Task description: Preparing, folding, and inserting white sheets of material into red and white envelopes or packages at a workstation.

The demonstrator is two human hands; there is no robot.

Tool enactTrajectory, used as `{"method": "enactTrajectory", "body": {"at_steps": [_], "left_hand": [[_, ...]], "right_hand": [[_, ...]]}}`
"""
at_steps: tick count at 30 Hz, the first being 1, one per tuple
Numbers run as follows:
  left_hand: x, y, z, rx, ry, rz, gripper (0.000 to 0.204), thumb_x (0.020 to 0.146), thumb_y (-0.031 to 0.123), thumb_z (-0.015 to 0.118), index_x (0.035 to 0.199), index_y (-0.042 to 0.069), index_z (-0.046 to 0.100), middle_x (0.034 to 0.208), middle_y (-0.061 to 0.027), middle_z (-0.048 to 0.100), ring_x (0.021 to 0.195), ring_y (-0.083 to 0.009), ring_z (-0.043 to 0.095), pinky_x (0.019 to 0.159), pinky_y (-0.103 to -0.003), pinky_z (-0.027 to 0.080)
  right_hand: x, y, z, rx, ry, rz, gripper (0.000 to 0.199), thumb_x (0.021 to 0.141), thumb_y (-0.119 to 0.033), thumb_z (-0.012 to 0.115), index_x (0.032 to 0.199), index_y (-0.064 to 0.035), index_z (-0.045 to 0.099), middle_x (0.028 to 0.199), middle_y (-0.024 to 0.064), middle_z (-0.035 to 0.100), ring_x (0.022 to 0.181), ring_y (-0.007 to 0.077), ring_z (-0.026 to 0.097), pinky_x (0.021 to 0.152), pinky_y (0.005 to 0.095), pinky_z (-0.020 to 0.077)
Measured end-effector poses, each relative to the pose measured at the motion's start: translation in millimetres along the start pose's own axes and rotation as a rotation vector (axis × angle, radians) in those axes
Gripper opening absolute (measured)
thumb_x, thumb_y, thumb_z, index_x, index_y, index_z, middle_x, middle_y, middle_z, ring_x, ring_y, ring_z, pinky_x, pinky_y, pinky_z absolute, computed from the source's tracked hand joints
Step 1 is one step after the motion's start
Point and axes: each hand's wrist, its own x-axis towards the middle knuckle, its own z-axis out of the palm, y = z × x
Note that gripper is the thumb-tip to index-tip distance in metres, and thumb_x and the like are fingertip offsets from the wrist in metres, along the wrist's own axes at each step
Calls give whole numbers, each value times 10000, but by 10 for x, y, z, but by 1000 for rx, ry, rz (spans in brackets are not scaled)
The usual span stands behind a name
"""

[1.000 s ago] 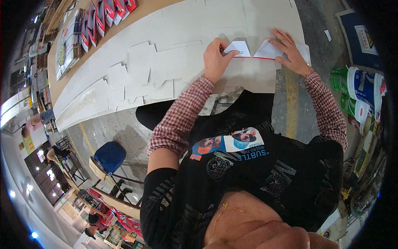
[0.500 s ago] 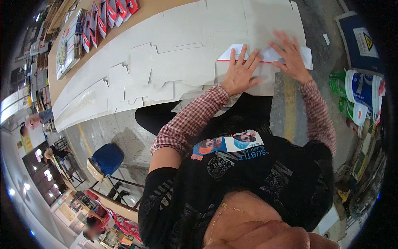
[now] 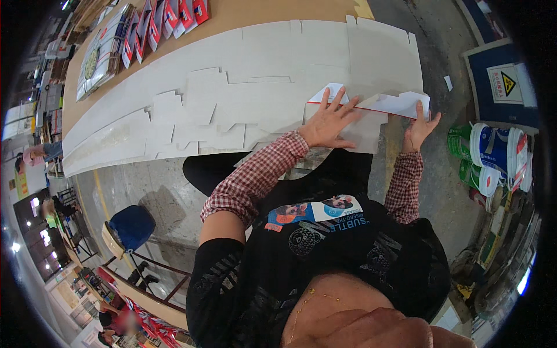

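Head view is showing a white cardboard piece with a red edge (image 3: pixel 371 113) lying at the near right edge of the table (image 3: pixel 272 14). Left hand (image 3: pixel 328 122) is pressing it flat, fingers spread; right hand (image 3: pixel 419 126) is pinching its right end. Paint buckets (image 3: pixel 493 156) are standing on the floor, right.

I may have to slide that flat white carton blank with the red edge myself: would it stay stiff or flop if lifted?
Probably light and fairly stiff: the carton blank lies flat under the left hand. It would likely bend at its folds; a flap already stands up by the right hand. It looks smooth, so it may slide easily over the cardboard sheets beneath.
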Motion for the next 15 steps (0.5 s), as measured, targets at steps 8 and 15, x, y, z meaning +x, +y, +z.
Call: {"method": "enactTrajectory", "body": {"at_steps": [8,15], "left_hand": [[128,168,3,12,94,-145,886,793,642,468,1412,59,220,1437,-112,301,1338,-387,198,1055,-596,98],[83,24,17,-66,90,-94,920,774,685,446,1402,43,247,1414,-121,342,1339,-349,221,1075,-548,117]], "right_hand": [[101,76,-33,131,51,202,713,793,-137,694,1357,-26,273,1207,146,478,1044,231,527,859,371,461],[-516,-364,577,175,-378,58,377,851,-83,610,1199,5,495,1142,107,566,1013,195,562,865,319,462]]}}
